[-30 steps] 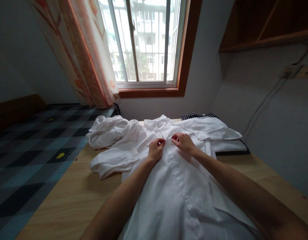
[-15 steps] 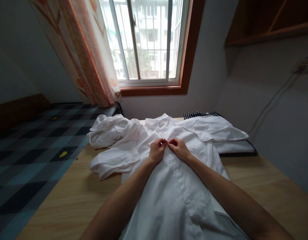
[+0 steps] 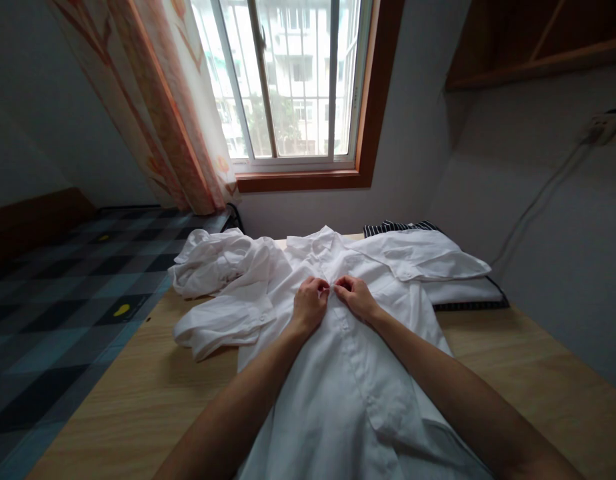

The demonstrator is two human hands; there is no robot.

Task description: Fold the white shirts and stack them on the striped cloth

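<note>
A white button-up shirt (image 3: 328, 380) lies front side up, its collar towards the window and its hem towards me. Both hands meet at the front placket, a little below the collar. My left hand (image 3: 311, 303) pinches the placket from the left side. From the right, my right hand (image 3: 355, 297) pinches the fabric close beside it, fingertips almost touching the left ones. Any button between the fingers is too small to make out. The sleeves spread out to both sides.
The shirt rests on a wooden table (image 3: 133, 407). Crumpled white cloth (image 3: 213, 263) lies at the back left; folded black-striped clothing (image 3: 471, 307) sits under the right sleeve. A checked bed (image 3: 53, 313) stands left, a wall shelf (image 3: 543, 63) upper right.
The fingertips have moved slightly apart at the placket, both hands still pinching the shirt. The whole view has shifted a little.
</note>
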